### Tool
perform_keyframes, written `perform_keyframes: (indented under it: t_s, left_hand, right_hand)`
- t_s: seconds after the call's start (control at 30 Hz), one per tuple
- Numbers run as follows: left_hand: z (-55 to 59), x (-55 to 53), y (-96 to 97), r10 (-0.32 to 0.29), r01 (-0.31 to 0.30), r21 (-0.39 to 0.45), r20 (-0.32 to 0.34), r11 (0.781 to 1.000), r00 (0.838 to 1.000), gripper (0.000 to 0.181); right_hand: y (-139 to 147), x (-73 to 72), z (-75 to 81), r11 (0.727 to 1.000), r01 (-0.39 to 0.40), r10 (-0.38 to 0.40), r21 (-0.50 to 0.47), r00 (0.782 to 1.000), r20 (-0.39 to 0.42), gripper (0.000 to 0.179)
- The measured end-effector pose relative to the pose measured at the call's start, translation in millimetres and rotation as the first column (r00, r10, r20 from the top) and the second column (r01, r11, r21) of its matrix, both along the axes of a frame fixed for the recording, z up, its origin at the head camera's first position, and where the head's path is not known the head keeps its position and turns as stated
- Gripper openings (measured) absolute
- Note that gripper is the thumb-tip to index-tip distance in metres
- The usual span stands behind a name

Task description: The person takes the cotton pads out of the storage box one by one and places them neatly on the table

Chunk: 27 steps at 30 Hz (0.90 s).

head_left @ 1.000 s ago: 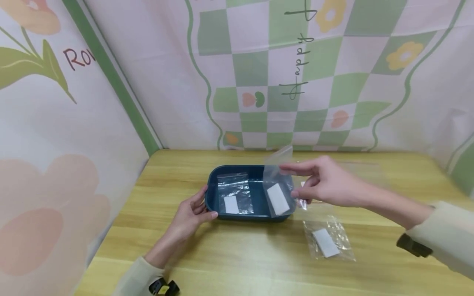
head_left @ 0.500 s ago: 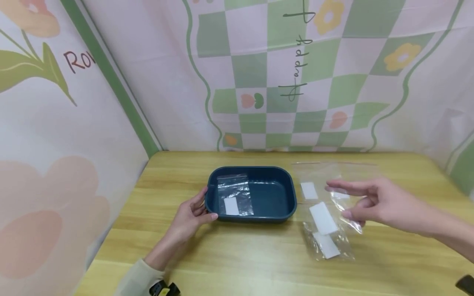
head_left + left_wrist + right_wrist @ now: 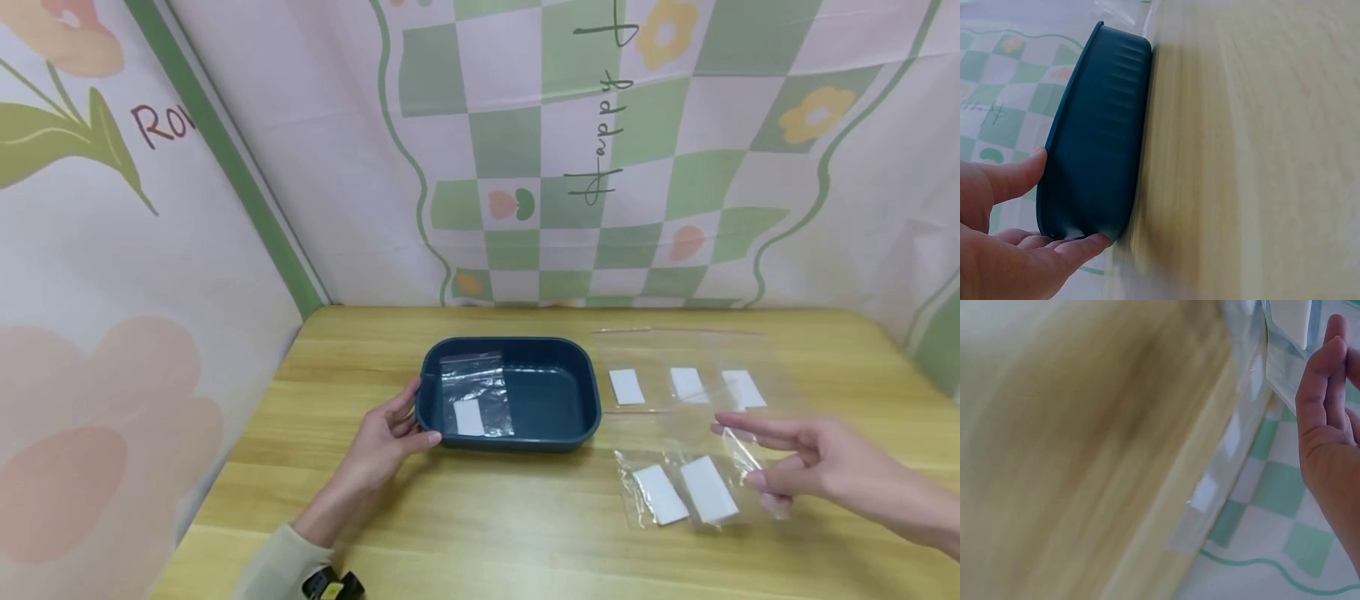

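Note:
In the head view, my left hand [image 3: 378, 446] holds the left end of a dark blue plastic tray [image 3: 551, 400], thumb at the front rim. The left wrist view shows that thumb against the tray's rim [image 3: 1047, 172] and the fingers against its end wall. Inside the tray, at its left side, lies a clear zip bag [image 3: 480, 379] with a white rectangle. My right hand [image 3: 813, 467] pinches the right edge of another clear zip bag [image 3: 708, 490], also with a white rectangle, low over the table's front right. In the right wrist view, this bag [image 3: 1285, 369] hangs from the fingertips.
Right of the tray, a zip bag [image 3: 660, 496] lies just left of the held one. Behind them is a row of 3 similar bags, a left one [image 3: 626, 387], a middle one [image 3: 686, 383] and a right one [image 3: 741, 389]. A patterned cloth [image 3: 510, 142] backs the wooden table [image 3: 480, 533].
My right hand has carried the pinched zip bag from over the tray's right end to the right and nearer, beside the front bag. The left hand and tray have stayed put.

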<state>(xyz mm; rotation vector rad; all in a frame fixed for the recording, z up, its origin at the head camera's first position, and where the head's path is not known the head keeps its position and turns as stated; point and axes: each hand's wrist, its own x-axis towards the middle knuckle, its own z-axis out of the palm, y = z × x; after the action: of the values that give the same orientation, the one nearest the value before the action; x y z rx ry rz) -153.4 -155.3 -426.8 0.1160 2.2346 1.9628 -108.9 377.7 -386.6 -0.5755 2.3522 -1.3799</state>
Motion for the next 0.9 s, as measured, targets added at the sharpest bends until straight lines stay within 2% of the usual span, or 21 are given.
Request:
perform_keyframes:
  t_s: [0.17, 0.3, 0.47, 0.7, 0.8, 0.9]
  left_hand:
    - [-1.3, -0.1, -0.1, 0.002, -0.002, 0.0, 0.002, 1.0, 1.0, 0.084]
    - [-2.0, 0.2, 0.0, 0.005, -0.005, 0.004, 0.002, 1.0, 1.0, 0.084]
    - [-1.5, 0.4, 0.3, 0.004, -0.004, -0.007, -0.005, 1.0, 1.0, 0.084]
    - [-2.0, -0.8, 0.0, 0.005, -0.005, -0.003, -0.007, 1.0, 1.0, 0.084]
    - [-1.9, -1.3, 0.0, 0.007, -0.007, -0.002, -0.005, 1.0, 1.0, 0.084]
    - [-1.9, -1.2, -0.2, 0.005, -0.005, -0.006, -0.005, 1.0, 1.0, 0.084]
  right_hand:
    - [13, -1.6, -12.6, 0.996, -0.031, 0.035, -0.088, 0.998, 0.045, 0.072]
    - [21, -4.6, -20.1, 0.988, -0.045, 0.062, -0.146, 0.992, 0.113, 0.07]
    - [29, -6.8, -29.9, 0.984, -0.039, 0.066, -0.172, 0.986, 0.152, 0.071]
    - [41, -7.8, -41.2, 0.999, 0.015, -0.015, 0.031, 1.0, 0.003, 0.075]
    - [43, -8.4, -43.2, 0.997, 0.033, -0.034, 0.073, 0.999, 0.007, 0.073]
    - [46, -9.9, -44.7, 0.997, 0.024, -0.026, 0.067, 0.999, 0.03, 0.072]
